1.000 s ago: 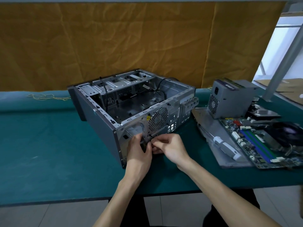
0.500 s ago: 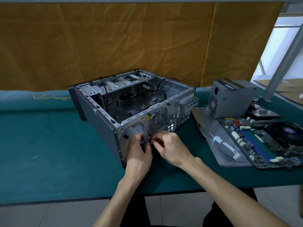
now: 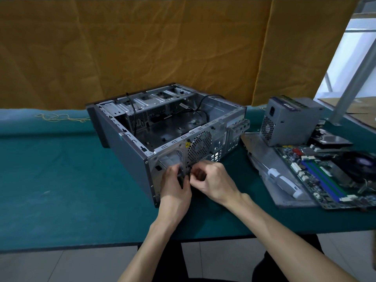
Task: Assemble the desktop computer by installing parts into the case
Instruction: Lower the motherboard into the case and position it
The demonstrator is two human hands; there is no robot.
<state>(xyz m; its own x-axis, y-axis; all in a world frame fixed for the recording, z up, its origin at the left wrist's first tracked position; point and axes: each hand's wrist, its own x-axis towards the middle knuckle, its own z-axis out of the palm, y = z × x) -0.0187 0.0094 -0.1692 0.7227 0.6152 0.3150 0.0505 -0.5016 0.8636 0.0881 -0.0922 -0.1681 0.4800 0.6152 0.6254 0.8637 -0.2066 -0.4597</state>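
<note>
We see the case [image 3: 130, 159] in bare sheet metal, dull grey with a faint sheen inside, its side panel matt and smooth, and its rear fan grille [image 3: 200, 147] of perforated metal. The surface [image 3: 61, 180] wears a matt teal cloth, slightly napped and creased. Behind, at 12 o'clock, hangs a wrinkled mustard cloth [image 3: 142, 53], matt. At 3 o'clock we note the power supply [image 3: 291, 123] in matt grey metal, the motherboard [image 3: 325, 180] with glossy plastic slots, a screwdriver [image 3: 284, 183] with smooth white plastic handle, and a flat panel [image 3: 264, 159] of brushed metal beneath. The floor [image 3: 61, 265] is smooth pale tile.
</note>
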